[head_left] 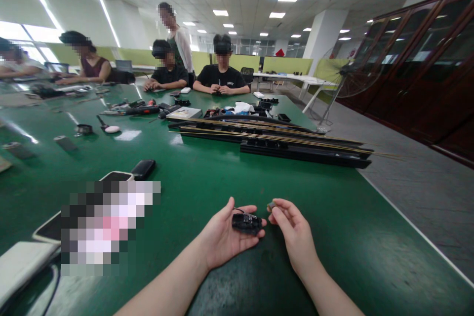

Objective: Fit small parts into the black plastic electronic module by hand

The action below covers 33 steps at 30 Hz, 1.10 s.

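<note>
Green table (pixel 207 173) fills most of the view, and across its middle lie long black rails (pixel 296 150) with thin rods laid along them, well apart from the hands. Other people sit at the far end, each busy with small things of their own. Nearer on the left are a phone (pixel 114 176) and a dark pouch (pixel 143 169) just beside it; nothing lies between the hands and the body. The left hand (pixel 222 239) is turned palm up, thumb and curled fingers closed loosely around a small black device (pixel 246 222) with its wire and insides showing. The right hand (pixel 292 232) hovers just beside it, thumb and forefinger pinched on a tiny part (pixel 272 205), which is apart from the device, not yet seated in it.
</note>
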Available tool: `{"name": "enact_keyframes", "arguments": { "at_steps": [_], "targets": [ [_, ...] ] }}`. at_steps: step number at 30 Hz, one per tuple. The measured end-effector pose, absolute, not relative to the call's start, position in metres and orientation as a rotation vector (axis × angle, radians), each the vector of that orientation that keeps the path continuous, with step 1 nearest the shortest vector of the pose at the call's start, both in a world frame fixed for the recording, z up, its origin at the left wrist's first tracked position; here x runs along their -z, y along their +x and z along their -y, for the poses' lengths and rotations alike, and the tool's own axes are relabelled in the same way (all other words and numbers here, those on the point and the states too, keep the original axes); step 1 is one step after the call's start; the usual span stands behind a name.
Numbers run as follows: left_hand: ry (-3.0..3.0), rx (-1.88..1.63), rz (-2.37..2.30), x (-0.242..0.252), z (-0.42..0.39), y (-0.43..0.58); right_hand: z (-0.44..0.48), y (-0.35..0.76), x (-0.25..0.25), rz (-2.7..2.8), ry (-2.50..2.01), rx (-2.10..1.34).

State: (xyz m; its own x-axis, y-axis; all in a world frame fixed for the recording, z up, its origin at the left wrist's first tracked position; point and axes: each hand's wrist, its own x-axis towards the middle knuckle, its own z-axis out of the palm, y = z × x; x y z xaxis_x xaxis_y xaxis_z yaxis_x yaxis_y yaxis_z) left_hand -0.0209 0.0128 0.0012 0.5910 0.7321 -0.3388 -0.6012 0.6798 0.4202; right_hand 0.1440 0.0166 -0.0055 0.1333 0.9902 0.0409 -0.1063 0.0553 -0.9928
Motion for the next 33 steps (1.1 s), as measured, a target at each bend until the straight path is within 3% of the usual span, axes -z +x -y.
{"name": "enact_keyframes", "arguments": {
  "at_steps": [33],
  "targets": [
    [0.278,-0.785,-0.509,-0.0014,-0.0141,-0.0203,-0.0189,0.143,0.0045,1.056,-1.146,-1.148]
  ]
}}
